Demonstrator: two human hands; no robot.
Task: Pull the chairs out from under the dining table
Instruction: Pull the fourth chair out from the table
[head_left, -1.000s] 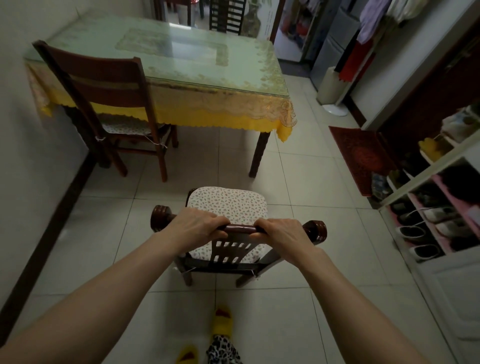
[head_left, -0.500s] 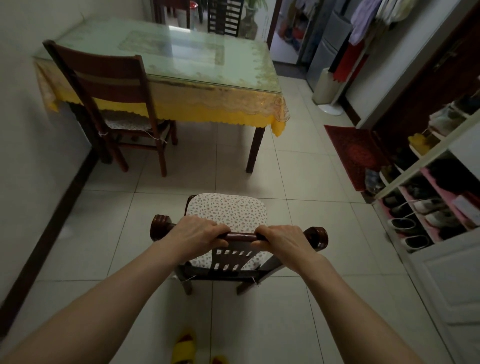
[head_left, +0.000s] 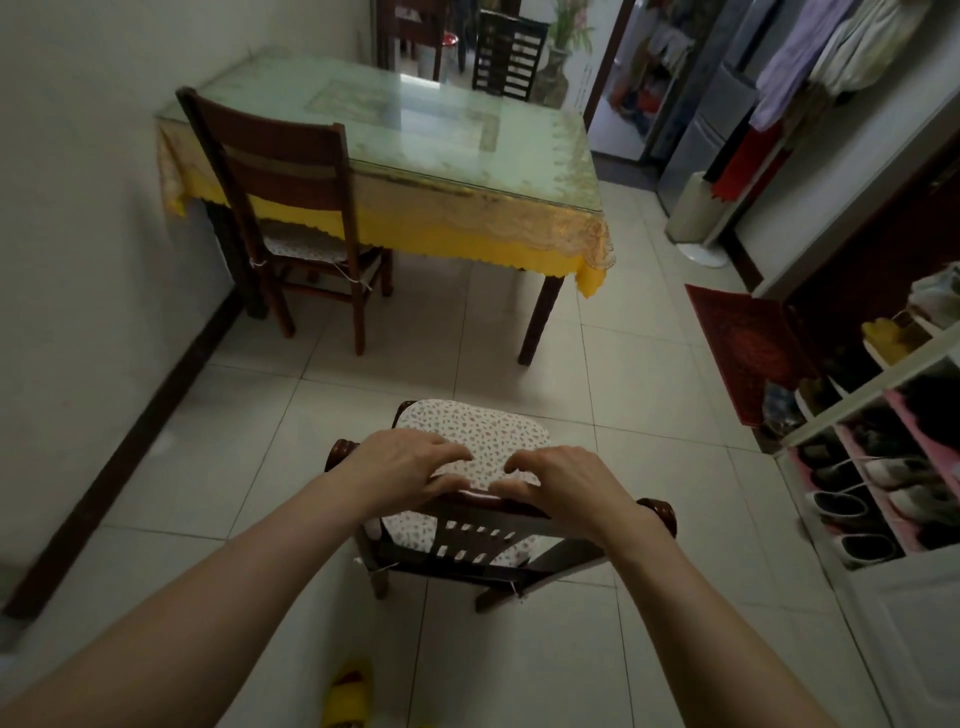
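My left hand (head_left: 402, 465) and right hand (head_left: 563, 480) hover over the top rail of the near chair (head_left: 498, 512), fingers spread and curled loosely, gripping nothing; the fingertips may brush the rail, though I cannot tell for sure. This chair with the floral seat cushion (head_left: 480, 434) stands on the tiled floor (head_left: 218, 467), well apart from the dining bench (head_left: 415, 145). The second chair (head_left: 291, 208) is by the wall, its seat tucked under the yellow tablecloth (head_left: 467, 249).

I judge the risks small: with my hands loose, a bump from my knee could tip or scoot the near chair. Dragging the other chair could snag the tablecloth fringe and shift the glass top.

The near chair's front legs are hidden beneath the seat. My arms cover part of the rail. Only a yellow slipper (head_left: 348, 696) shows below. Another dark chair (head_left: 509, 54) beyond the bench is partly cut off.
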